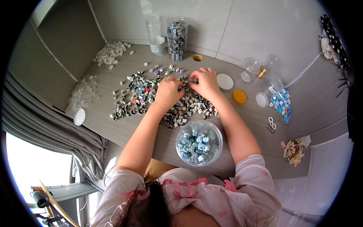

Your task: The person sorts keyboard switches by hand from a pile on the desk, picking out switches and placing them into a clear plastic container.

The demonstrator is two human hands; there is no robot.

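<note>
A wide pile of small keyboard switches (130,100), mostly black and white with some purple, red and pale blue ones, is spread over the grey wooden table. My left hand (169,92) is over the middle of it, fingers curled and closed around a dark switch (183,88). Just to its right, my right hand (205,82) pinches another small dark switch (193,81) at the pile's edge. The fingertips are partly hidden. Nearer my body stands a round clear tub (220,145) holding pale blue-grey switches (196,145).
At the back are a clear jar (153,28) and a jar full of grey switches (177,41). White pieces (111,53) and transparent pieces (84,92) lie left. To the right are a white lid (225,81), yellow lid (239,97), blue pieces (281,103) and cream pieces (293,152).
</note>
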